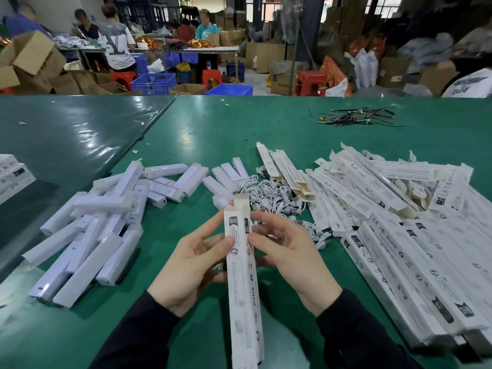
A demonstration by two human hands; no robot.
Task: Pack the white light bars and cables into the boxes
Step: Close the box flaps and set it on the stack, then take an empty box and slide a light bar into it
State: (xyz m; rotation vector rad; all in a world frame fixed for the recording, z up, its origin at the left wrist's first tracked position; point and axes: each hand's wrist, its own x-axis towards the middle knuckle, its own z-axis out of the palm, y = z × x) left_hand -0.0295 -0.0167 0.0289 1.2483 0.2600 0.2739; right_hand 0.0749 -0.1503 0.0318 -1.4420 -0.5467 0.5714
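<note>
On my far left lies the loose heap of white plastic light bars [90,230] on the green table mat [213,134]; my left hand [191,265] pinches the long white printed cardboard box [243,283] near its open top flap, thumb on its face; my right hand [290,254] grips the same box from the other side; behind it sits the tangle of white cables [271,193], then flat white boxes [386,209] piled rightward; I judge the flap could crease if squeezed hard; whether the box already holds a bar I cannot tell; its lower end is cut off.
</note>
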